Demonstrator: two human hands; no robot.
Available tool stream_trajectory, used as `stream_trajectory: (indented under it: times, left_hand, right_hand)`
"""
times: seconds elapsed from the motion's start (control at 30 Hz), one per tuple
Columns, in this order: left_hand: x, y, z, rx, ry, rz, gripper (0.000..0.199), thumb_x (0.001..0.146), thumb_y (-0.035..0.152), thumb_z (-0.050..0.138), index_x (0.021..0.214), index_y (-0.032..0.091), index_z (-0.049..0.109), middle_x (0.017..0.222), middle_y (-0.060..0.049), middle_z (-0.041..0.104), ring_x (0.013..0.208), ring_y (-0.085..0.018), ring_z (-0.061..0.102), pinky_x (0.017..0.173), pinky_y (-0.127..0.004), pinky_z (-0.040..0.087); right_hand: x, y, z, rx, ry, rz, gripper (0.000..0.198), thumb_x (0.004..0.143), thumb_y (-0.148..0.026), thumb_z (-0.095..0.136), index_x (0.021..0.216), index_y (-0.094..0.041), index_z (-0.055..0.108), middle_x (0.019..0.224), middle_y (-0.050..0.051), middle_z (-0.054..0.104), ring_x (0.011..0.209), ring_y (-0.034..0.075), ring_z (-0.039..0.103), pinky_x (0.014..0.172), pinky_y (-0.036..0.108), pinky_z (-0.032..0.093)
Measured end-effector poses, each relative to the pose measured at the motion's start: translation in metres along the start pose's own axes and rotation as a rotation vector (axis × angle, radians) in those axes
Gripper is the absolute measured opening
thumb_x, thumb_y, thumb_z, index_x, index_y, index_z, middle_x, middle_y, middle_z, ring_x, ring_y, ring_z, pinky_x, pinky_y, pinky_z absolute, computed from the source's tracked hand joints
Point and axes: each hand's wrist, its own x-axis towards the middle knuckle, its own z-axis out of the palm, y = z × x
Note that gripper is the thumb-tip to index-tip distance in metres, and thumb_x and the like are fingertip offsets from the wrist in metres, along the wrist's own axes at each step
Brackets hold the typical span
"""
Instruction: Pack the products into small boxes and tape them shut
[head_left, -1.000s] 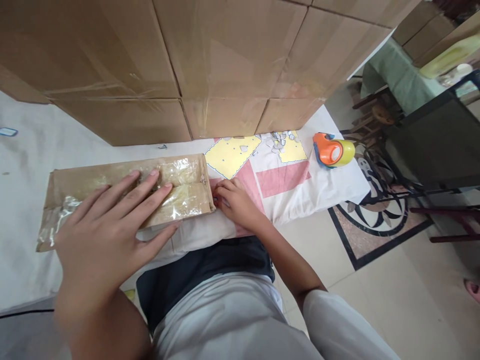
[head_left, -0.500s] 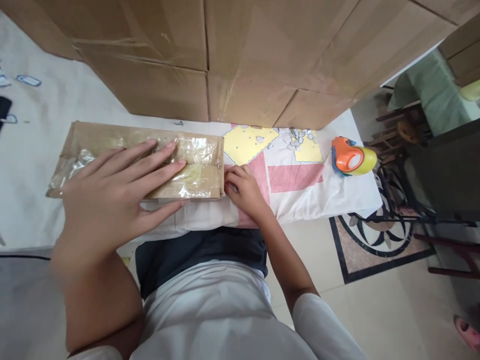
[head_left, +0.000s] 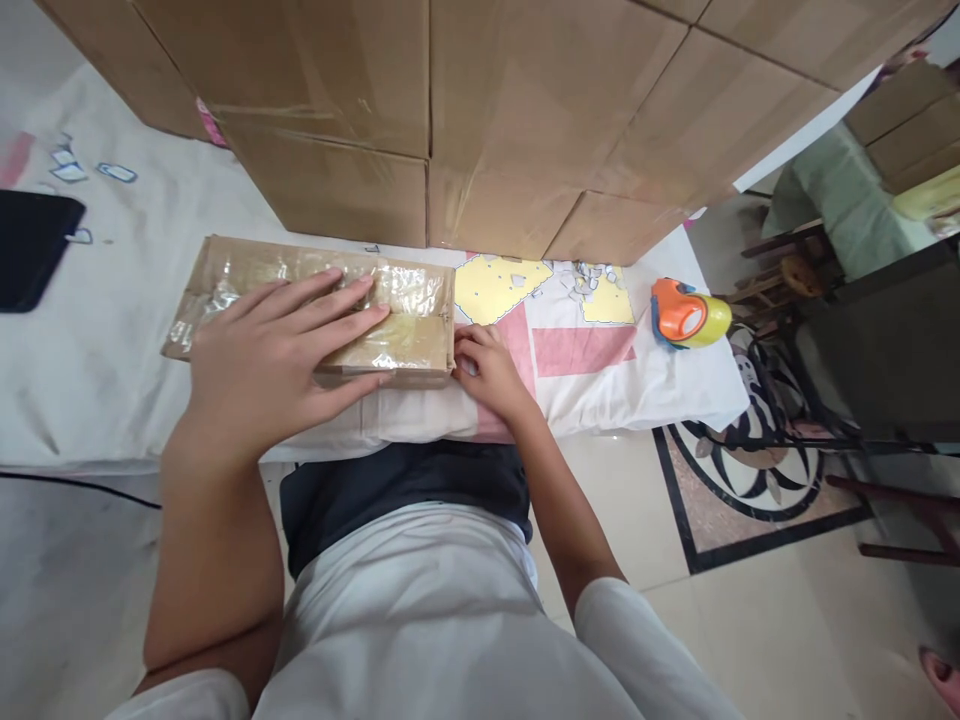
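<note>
A long, flat cardboard box (head_left: pixel 409 335) wrapped in shiny clear tape lies on the cloth-covered table in front of me. My left hand (head_left: pixel 281 345) rests palm down across its top, fingers stretched out and spread, with the thumb along the near edge. At the box's right end is my right hand (head_left: pixel 486 368), its fingers curled and pressed together against that end face. Whatever sits between those fingertips is hidden. Just beyond it lie yellow sheets (head_left: pixel 499 285) with small pale scraps (head_left: pixel 589 280) on them.
Large taped cartons (head_left: pixel 517 130) form a wall along the table's back. An orange and yellow tape dispenser (head_left: pixel 686 315) stands near the right edge. A black flat device (head_left: pixel 34 250) and paper tags (head_left: pixel 116 173) lie at left. Dark furniture (head_left: pixel 877 350) is at the right.
The view has swung left, bringing more of the black device into sight. Both hands keep nearly the same pose on the box.
</note>
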Motion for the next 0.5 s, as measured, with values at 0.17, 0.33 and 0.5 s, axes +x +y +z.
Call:
stream_trajectory:
  times: [0.17,0.33,0.5]
  left_hand:
    - [-0.002,0.003,-0.001,0.018,0.002,0.002,0.052,0.098,0.057,0.059,0.143,0.031,0.060,0.160,0.003,0.051,0.150,-0.025,0.047,0.122,-0.045,0.037]
    - [-0.006,0.007,-0.004,0.021,0.006,0.000,0.050,0.099,0.056,0.056,0.143,0.031,0.060,0.160,0.004,0.050,0.150,-0.025,0.046,0.123,-0.047,0.037]
    - [-0.012,0.007,-0.003,-0.021,0.019,0.001,0.050,0.097,0.051,0.058,0.146,0.038,0.058,0.161,0.003,0.049,0.150,-0.029,0.046,0.123,-0.050,0.036]
  right_hand:
    - [-0.001,0.001,0.003,-0.014,0.025,-0.015,0.009,0.088,-0.015,0.062,0.088,-0.023,0.067,0.113,0.007,0.065,0.108,0.025,0.051,0.098,0.039,0.044]
    - [-0.005,0.001,0.003,0.043,0.096,-0.064,0.007,0.085,-0.015,0.059,0.084,-0.021,0.062,0.103,0.006,0.064,0.102,0.022,0.055,0.094,0.036,0.045]
    - [-0.012,0.036,-0.062,-0.119,0.314,0.259,0.006,0.081,-0.017,0.055,0.082,-0.021,0.059,0.096,0.005,0.065,0.096,0.020,0.059,0.088,0.033,0.049]
